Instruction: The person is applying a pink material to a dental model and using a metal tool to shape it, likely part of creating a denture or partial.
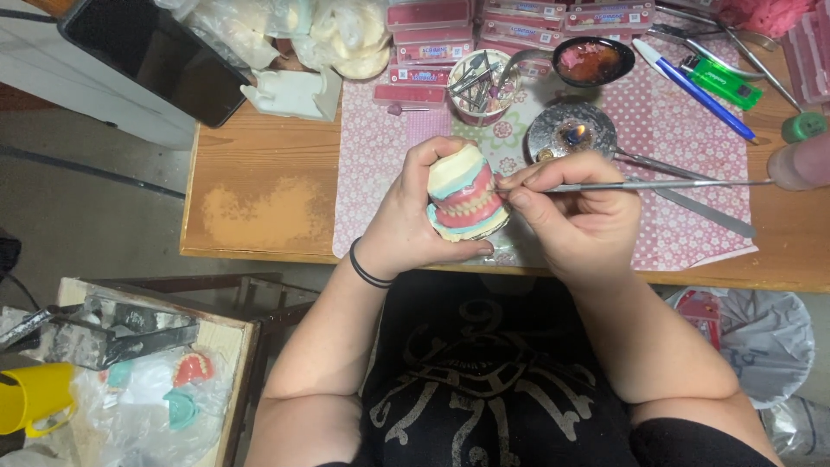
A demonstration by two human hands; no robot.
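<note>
The left hand (406, 220) is gripping a denture model (464, 195) — pink wax gums and teeth between pale plaster casts — its fingers curled closed around it above the table's near edge (259, 251). The right hand (566, 212) is pinching a thin metal instrument (657, 184), its tip touching the model's teeth, over the pink patterned mat (380, 156).

A wooden table (259, 147) bears a pink patterned cloth (380, 147).

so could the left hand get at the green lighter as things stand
Probably not. The left hand is wrapped around the denture model, and the green lighter lies far across the table past the right hand.
</note>
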